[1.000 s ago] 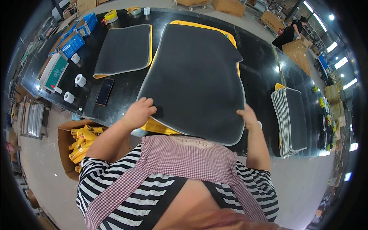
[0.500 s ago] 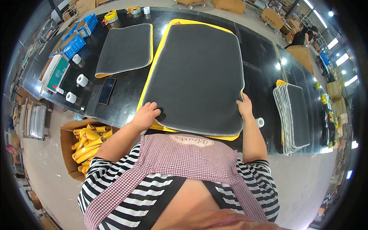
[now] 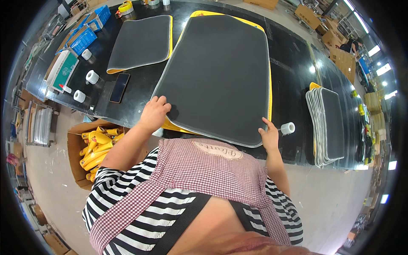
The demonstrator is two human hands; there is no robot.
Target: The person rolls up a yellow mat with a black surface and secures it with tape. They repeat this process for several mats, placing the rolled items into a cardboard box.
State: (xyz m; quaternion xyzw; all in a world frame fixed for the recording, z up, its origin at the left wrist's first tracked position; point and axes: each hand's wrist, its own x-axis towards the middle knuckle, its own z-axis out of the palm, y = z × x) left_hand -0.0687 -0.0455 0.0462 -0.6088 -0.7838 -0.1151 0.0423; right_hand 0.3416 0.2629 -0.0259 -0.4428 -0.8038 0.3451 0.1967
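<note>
A large dark grey mat [image 3: 216, 76] with pale edging lies dark side up in front of me. Yellow edges of a mat [image 3: 270, 91] show from beneath it at the far side, the right and the near left. My left hand [image 3: 155, 112] grips the large mat's near left edge, with fingers curled on top and part of the grip hidden. At the near right corner, my right hand [image 3: 269, 134] holds the edge between thumb and fingers. A smaller dark mat [image 3: 142, 42], its yellow underside showing along the edges, lies to the left.
Right of the mats stand a white roll [image 3: 287, 128] and a stack of folded mats [image 3: 325, 125]. A phone [image 3: 119, 88], white rolls [image 3: 92, 77] and blue boxes [image 3: 83, 41] occupy the black table's [image 3: 293, 55] left. Below is a carton [image 3: 76, 155] of yellow bundles [image 3: 97, 153].
The large dark mat has turned on the yellow one, its near edge now slanting down to the right. My right hand has slid nearer me; my left hand has shifted slightly away.
</note>
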